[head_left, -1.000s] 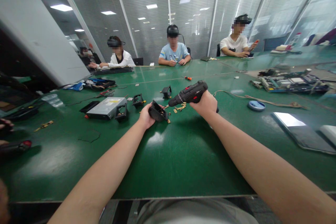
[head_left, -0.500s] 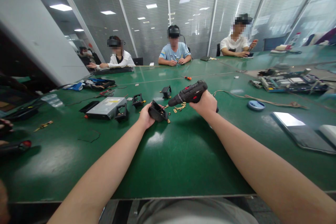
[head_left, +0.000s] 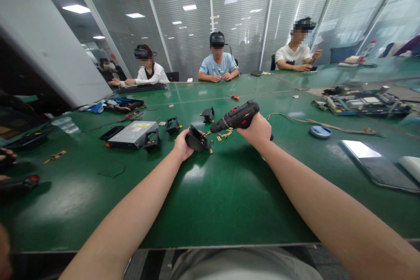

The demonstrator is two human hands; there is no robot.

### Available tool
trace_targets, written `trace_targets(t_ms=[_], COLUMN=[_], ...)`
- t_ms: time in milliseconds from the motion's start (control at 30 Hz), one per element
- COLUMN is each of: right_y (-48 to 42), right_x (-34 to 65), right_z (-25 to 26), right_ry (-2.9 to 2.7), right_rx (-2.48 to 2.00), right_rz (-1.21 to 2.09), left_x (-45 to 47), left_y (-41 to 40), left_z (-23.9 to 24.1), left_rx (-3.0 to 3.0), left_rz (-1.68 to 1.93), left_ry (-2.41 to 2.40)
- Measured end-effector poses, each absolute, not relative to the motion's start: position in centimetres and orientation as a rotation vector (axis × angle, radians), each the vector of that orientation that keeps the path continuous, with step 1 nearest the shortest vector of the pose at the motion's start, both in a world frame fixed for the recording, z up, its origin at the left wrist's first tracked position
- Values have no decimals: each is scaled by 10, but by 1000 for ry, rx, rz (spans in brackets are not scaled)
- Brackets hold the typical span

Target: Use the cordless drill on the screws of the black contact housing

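Observation:
My left hand [head_left: 184, 145] is closed around a black plastic housing [head_left: 197, 140], tilted with its hollow side toward the right. My right hand [head_left: 257, 130] grips the handle of a black cordless drill [head_left: 236, 117], which points left and down. The drill's bit reaches into the housing; its exact contact point is too small to make out. Small brass-coloured metal pieces [head_left: 225, 134] lie on the green table just under the drill. Similar black housings stand behind and to the left: one [head_left: 208, 115] at the back, another [head_left: 172, 125], and a third [head_left: 152, 141].
A silver disc drive [head_left: 134, 134] lies to the left. Toward the right are a blue round lid [head_left: 320, 131], a flat cable [head_left: 315, 121], a phone-like slab [head_left: 377, 164] and circuit boards [head_left: 365, 101]. Three people sit across the table [head_left: 223, 210]; another person's hand shows at far left.
Both hands, the drill and the housing keep almost the same position. At far left, the other person's hand and dark tool have shifted slightly.

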State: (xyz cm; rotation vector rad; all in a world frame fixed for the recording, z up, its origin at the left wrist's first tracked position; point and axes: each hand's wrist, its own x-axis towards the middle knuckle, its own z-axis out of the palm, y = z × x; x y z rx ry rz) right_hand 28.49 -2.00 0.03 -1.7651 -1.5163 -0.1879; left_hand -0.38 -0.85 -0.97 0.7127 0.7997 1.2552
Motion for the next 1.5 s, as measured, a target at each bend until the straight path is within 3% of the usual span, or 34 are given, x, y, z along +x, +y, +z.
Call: trace_targets(t_ms=[1500], right_y=[-24], right_x=[284], right_z=[4], right_ry=[-1521], right_rx=[-1768], right_rz=[-156], left_x=[-2], left_y=[-10], left_z=[-8], left_rx=[688], left_rz=[1264], left_ry=[809])
